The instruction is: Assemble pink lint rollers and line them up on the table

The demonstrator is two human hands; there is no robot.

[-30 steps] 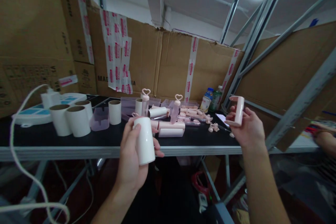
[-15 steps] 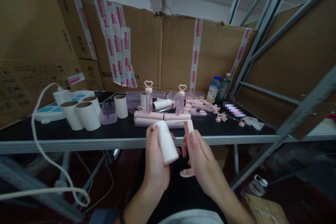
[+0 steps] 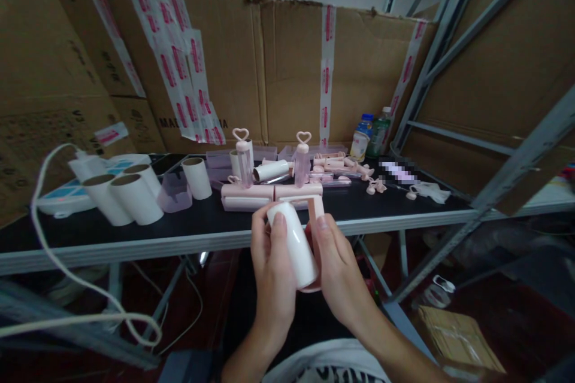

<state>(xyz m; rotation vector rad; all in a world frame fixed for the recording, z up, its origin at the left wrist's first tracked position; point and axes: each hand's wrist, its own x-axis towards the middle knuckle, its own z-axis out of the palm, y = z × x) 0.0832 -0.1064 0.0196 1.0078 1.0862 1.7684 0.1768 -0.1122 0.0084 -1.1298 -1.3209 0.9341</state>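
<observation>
White and glossy, the roll (image 3: 294, 242) is sitting in the left hand (image 3: 272, 266), whose fingers (image 3: 277, 233) are clamping around it, in front of the bench (image 3: 135, 233) edge. The right hand (image 3: 336, 263) is gripping a pink holder (image 3: 317, 215) with its fingers closing on it, pressing it against the roll's right side. On the bench behind are lying more pink holders (image 3: 269, 194), standing cardboard-cored rolls (image 3: 130, 197) and two bottles (image 3: 371, 134).

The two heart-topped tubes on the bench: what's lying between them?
In the head view, a white roll lies on its side between the left heart-topped tube and the right one.
</observation>
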